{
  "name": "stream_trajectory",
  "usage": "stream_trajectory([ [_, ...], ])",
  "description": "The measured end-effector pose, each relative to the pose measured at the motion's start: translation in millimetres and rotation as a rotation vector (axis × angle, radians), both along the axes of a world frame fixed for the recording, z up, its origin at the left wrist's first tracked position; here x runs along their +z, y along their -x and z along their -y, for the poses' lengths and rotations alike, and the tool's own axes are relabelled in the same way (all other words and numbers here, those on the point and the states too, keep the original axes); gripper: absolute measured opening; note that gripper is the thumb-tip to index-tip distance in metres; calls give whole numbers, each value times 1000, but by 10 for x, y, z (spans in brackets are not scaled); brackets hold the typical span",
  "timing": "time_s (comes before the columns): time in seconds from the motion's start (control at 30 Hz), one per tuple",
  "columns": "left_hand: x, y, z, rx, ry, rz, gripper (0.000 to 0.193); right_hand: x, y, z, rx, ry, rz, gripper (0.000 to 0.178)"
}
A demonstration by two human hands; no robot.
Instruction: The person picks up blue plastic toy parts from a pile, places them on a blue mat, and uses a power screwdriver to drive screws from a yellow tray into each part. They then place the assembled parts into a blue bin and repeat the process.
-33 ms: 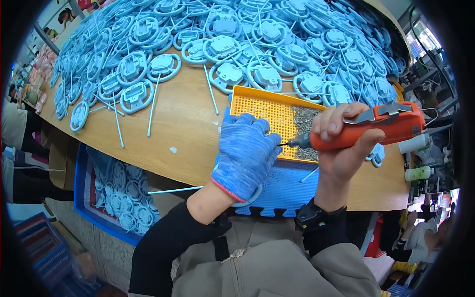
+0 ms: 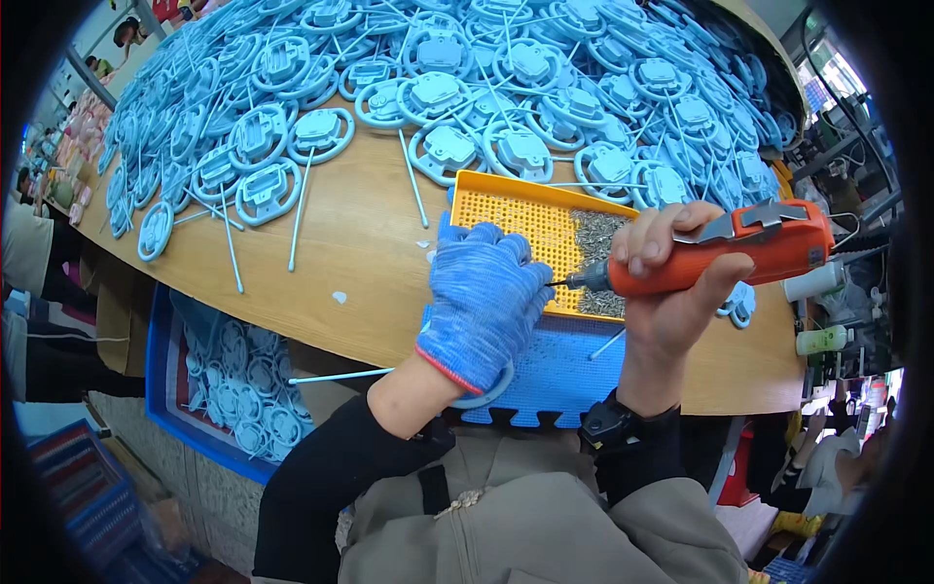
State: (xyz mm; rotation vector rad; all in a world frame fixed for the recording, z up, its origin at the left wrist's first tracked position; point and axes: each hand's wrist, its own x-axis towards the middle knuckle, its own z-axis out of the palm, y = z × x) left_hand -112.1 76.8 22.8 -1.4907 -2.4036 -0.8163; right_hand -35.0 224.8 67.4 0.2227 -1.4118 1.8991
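My left hand (image 2: 486,302), in a blue knitted glove with a red cuff edge, is closed over a light-blue plastic ring part (image 2: 498,387). Most of that part is hidden; its thin stick (image 2: 341,377) juts out to the left past my wrist. My bare right hand (image 2: 671,292) grips an orange electric screwdriver (image 2: 725,255) held sideways, its bit pointing left at the gloved fingertips. Whether the bit touches a screw cannot be seen. Just beyond both hands lies a yellow perforated tray (image 2: 516,209) with many small screws (image 2: 601,238) at its right side.
A large heap of similar light-blue ring parts (image 2: 438,92) covers the far side of the wooden table (image 2: 360,253). Under the tray and hands is a blue foam mat (image 2: 564,365). Below the table edge at left, a blue crate (image 2: 161,389) holds more parts. Other people work far left and right.
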Motion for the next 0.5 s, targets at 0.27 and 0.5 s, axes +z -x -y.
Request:
stream_trajectory([
  [0.27,-158,145,-325,-21,156,-1,13,-54,-21,-183,-89,17,-2,57],
  [0.5,-149,164,-305,-224,-224,202,18,-61,-44,-279,-39,89,-22,59],
])
